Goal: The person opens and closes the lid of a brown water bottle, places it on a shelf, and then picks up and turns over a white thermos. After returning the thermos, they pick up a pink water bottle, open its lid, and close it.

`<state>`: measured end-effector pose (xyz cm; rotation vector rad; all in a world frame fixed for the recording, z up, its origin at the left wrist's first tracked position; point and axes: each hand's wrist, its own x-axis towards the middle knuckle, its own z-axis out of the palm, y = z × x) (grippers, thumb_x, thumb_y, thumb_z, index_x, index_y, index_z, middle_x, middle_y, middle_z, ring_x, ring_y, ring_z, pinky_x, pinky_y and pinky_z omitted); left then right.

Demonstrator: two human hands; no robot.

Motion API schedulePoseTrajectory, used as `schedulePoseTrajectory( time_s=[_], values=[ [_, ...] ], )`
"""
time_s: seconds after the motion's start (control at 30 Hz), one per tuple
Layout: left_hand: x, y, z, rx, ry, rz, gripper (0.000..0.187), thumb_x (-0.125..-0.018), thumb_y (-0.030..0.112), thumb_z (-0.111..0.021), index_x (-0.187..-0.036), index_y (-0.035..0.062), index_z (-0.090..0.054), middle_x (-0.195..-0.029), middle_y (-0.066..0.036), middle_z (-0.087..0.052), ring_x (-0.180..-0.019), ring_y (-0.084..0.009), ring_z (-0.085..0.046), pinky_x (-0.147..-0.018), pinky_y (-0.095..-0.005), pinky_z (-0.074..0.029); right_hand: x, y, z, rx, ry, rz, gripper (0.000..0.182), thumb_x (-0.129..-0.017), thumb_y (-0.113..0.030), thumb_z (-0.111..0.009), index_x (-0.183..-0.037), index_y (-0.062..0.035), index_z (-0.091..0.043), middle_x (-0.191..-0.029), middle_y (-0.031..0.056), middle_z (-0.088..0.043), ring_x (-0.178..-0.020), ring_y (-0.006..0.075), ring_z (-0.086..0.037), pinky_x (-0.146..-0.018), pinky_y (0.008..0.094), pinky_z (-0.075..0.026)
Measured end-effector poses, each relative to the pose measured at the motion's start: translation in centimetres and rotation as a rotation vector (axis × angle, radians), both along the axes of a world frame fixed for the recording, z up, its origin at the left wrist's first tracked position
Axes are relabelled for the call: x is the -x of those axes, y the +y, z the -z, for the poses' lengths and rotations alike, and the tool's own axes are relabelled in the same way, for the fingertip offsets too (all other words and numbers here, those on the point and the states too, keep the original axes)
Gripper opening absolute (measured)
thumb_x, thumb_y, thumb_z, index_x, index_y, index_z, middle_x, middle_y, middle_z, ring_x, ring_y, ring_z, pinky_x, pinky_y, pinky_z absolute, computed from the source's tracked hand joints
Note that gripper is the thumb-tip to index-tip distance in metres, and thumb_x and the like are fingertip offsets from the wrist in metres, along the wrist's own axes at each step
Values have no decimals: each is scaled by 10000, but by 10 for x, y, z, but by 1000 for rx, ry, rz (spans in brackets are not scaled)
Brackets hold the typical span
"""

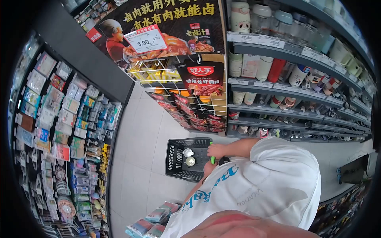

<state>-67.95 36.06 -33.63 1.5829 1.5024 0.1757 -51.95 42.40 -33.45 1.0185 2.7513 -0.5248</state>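
Note:
A black plastic shopping basket (170,158) with perforated sides hangs in front of the white T-shirt. Its green handle (212,154) is at the side nearest the body. My right hand (216,151) is closed round the handle. Just below it in the view, my left hand (208,168) is closed at the same handle, partly hidden by the shirt and a dark object near the wrist. Inside the basket stand a white and silver round item (188,152) and a pale round container (190,161), side by side on the bottom.
Shelves of cups and bottles (285,75) rise at the right. A wire rack (158,81) with seasoning packets and a price sign (146,39) stands ahead. Small packaged goods hang on the left display (59,131). Soft packages (147,222) lie low at the bottom.

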Motion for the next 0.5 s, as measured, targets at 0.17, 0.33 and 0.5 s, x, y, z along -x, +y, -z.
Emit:
schedulePoseTrajectory(
  time_s=[0.17,0.33,0.5],
  values=[
    [-6,-3,-15,-46,82,-4,324,-840,296,-634,-947,-8,-659,-898,-261,-669,-916,-435,-639,-755,-494,-503,-10,-17,10,-104,223,161,294,-702,-184,-661,-976,-86,-622,-1046,111,-590,-1082,291,-554,-927,409,-451],
    [-4,0,-13,-52,137,54,309,-831,259,-645,-984,-9,-637,-937,-274,-661,-944,-431,-634,-787,-497,-502,-14,-28,-11,-60,222,239,389,-721,-154,-645,-1097,-71,-590,-1154,110,-564,-1179,291,-516,-965,414,-431],
    [-3,-8,-8,-105,209,65,324,-831,250,-651,-1053,23,-590,-979,-238,-636,-936,-425,-624,-756,-511,-499,-37,-47,-13,-173,196,223,672,-747,-165,-670,-1379,-87,-453,-1414,100,-456,-1317,267,-437,-1030,404,-395]
  ],
)
